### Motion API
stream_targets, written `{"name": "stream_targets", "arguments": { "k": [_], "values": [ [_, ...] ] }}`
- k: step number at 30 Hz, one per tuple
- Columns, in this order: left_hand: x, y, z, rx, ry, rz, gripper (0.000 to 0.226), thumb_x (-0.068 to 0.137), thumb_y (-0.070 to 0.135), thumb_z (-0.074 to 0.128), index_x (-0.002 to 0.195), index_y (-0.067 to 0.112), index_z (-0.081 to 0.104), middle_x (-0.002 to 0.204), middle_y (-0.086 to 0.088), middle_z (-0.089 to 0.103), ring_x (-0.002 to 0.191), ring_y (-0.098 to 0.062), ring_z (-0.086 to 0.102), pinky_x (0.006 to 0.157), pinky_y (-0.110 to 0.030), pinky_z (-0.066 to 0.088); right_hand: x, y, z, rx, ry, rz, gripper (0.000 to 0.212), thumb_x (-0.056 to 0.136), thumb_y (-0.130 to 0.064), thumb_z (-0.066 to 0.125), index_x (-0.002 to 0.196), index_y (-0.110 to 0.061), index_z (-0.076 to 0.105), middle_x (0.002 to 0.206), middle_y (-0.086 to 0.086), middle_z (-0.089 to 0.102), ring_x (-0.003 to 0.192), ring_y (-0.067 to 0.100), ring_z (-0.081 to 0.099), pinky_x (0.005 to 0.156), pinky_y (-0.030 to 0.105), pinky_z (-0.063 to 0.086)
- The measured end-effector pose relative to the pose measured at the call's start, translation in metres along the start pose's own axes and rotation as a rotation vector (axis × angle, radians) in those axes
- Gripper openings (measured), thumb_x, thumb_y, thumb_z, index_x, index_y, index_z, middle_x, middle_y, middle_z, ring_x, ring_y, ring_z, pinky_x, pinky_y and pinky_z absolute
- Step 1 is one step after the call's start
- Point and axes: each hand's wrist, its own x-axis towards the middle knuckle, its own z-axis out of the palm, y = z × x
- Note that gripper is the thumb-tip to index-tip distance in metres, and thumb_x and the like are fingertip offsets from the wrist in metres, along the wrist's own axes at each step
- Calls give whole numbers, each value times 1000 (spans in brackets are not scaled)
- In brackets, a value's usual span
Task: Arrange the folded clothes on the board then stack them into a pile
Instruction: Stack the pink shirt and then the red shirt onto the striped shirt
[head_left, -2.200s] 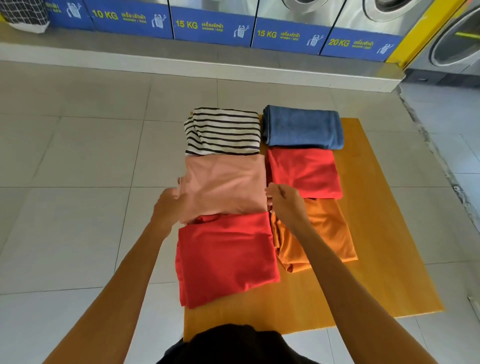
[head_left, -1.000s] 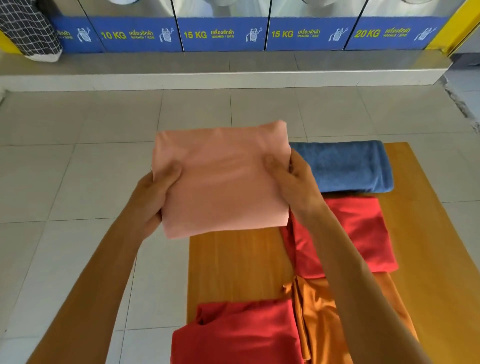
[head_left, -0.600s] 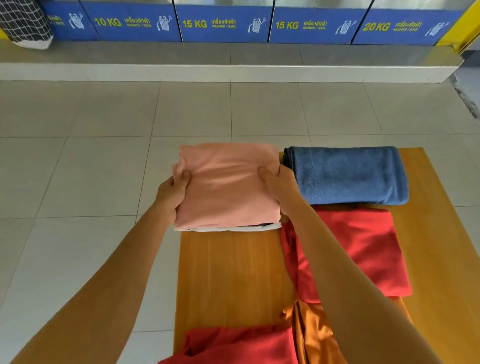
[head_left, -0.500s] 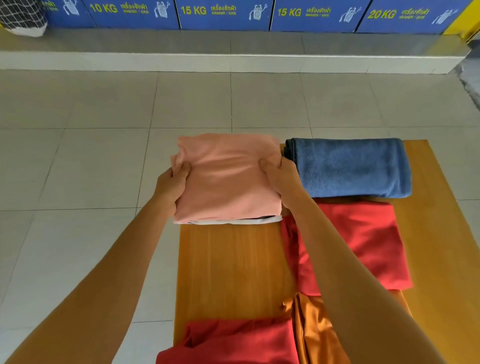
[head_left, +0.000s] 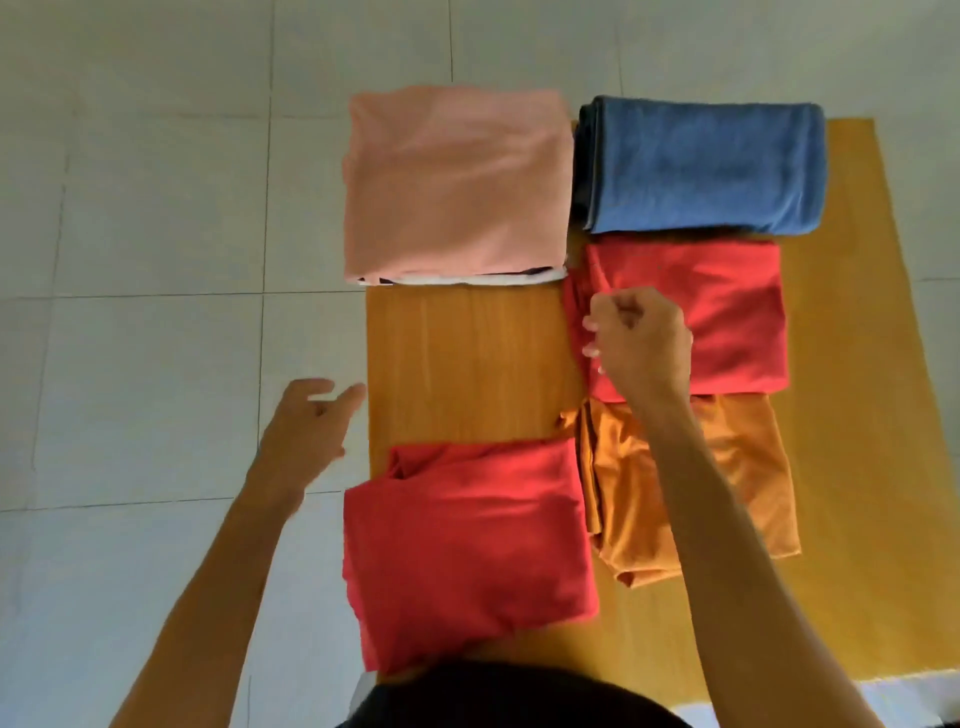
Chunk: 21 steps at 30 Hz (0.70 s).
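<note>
Tiled floor, wooden board | pink garment stacked far-left on striped one | I see left hand spread, empty | right hand curled over red garment, grip unclear.

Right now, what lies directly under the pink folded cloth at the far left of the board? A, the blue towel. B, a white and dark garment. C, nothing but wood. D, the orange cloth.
B: a white and dark edge peeks out beneath the pink cloth.

far-left stack on board | towel right | near-left garment before bare gap
</note>
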Motion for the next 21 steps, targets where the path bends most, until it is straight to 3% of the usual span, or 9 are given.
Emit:
{"name": "stream_targets", "arguments": {
  "k": [3,4,7,10,13,18,21],
  "values": [
    [-42,-53,9,133,-199,-124,103,60,88,57,125,7,55,106,-15,67,95,-31,68,89,-50,56,-59,41,-19,-153,-116,68,45,88,-44,59,63,-6,59,56,9,67,60,27,72,64,48,59],
    [-55,-64,12,152,-266,-146,107,54,92,56,121,9,59,102,-10,69,92,-28,69,88,-49,57,-77,53,-24,-202,-175,80,50,89,-47,59,62,-5,58,56,10,67,60,27,72,63,47,58],
    [-84,-85,18,115,-359,-163,105,50,85,68,132,23,51,124,0,66,106,-24,66,91,-47,56,-112,83,-25,-397,-390,81,52,90,-58,57,69,-12,67,66,0,72,71,21,71,72,35,55],
    [-94,-87,22,197,-221,-79,95,63,66,76,138,17,44,135,-7,59,116,-30,61,96,-47,53,-133,94,-12,-494,-448,66,48,85,-67,59,94,-20,62,90,-3,70,92,24,68,79,35,51],
    [-96,-77,23,236,-106,40,81,73,57,73,136,14,46,135,-11,59,116,-35,61,96,-48,51,-139,90,0,-356,-412,122,66,74,-76,59,109,-19,59,103,-1,70,97,26,66,83,42,54],
    [-90,-64,20,122,-107,121,71,75,54,75,130,20,48,126,-3,60,107,-28,61,94,-46,51,-142,89,1,-138,-422,136,45,79,-64,67,103,-27,70,97,-13,73,94,12,68,87,42,57],
    [-84,-62,18,-135,-225,28,85,61,54,83,131,20,49,124,0,62,103,-24,64,93,-47,54,-152,85,5,7,-362,158,47,87,-56,66,119,-22,62,110,-8,68,102,14,65,92,41,55]
  ]
}}
